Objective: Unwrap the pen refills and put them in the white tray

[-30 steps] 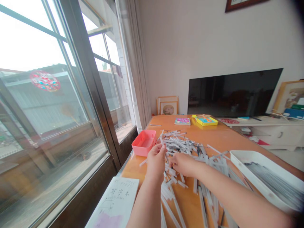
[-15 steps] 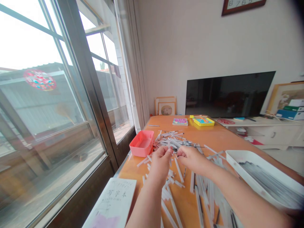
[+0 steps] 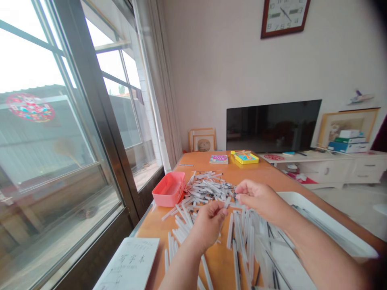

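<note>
My left hand (image 3: 208, 225) is closed in a pinch on a short, whitish translucent pen barrel (image 3: 226, 202), whose end sticks up past the fingertips. To its right, my right hand (image 3: 260, 200) has thumb and fingers drawn together at the edge of the pile; a small dark piece shows at the fingertips, too small to name. Just beyond both hands lies a heap of pen parts (image 3: 208, 187), clear tubes mixed with black bits. Longer translucent barrels (image 3: 238, 229) lie spread below and between my forearms, some with dark refills among them.
A red plastic box (image 3: 168, 200) stands left of the heap. At right, partly behind my forearm, is a white tray (image 3: 359, 245) with dark thin rods. A notebook (image 3: 130, 262) lies near left; a booklet (image 3: 219, 159) and yellow box (image 3: 247, 159) sit at the table's far end.
The view has turned right and tilted up. My hands have moved apart; the right hand is farther right, and the left still pinches a whitish barrel.
</note>
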A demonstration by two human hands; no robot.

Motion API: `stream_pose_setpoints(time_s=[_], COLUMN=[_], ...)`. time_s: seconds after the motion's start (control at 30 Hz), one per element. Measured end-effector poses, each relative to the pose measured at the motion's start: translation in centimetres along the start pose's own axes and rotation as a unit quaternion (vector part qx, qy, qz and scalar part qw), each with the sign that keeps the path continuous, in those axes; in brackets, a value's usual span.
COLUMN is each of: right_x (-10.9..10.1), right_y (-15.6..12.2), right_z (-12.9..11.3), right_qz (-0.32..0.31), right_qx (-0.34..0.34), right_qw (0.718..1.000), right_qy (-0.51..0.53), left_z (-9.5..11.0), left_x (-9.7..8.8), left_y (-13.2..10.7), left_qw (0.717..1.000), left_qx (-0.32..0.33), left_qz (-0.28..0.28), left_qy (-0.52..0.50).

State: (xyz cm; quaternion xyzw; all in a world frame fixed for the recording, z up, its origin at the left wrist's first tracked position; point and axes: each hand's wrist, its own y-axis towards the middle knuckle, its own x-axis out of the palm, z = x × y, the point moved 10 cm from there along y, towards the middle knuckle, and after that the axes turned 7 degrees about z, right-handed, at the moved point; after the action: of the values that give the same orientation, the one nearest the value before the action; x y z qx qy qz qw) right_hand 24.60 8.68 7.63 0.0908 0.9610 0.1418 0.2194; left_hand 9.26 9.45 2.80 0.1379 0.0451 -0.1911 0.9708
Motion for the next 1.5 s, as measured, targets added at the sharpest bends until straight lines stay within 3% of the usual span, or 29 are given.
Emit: stream_pose_setpoints(time_s=[0.37,0.7,1.03,1.5], right_x=[0.5,0.9,1.2,1.4], right_y=[-0.1,-0.1,-0.5,-0.6], right_z=[-0.2,-0.2,-0.6,-0.4], right_qz=[-0.031,-0.037,-0.044,-0.052], right_qx=[-0.035,-0.034,-0.062,-0.044], right_qw=[0.998,0.998,0.995,0.996], right_qy=[-0.038,-0.047,-0.070,-0.051], left_z=[0.3,0.9,0.3,-0.2], left_x=[0.2,0.2,0.4,0.4], left_y=[-0.2,-0.4,-0.3,-0.2], left_qw=[0.999,1.000,0.999,0.997], left_qx=[0.007,0.002,0.011,0.025], left_qz=[-0.008,0.003,-0.014,-0.019], left_qy=[0.046,0.025,0.051,0.071])
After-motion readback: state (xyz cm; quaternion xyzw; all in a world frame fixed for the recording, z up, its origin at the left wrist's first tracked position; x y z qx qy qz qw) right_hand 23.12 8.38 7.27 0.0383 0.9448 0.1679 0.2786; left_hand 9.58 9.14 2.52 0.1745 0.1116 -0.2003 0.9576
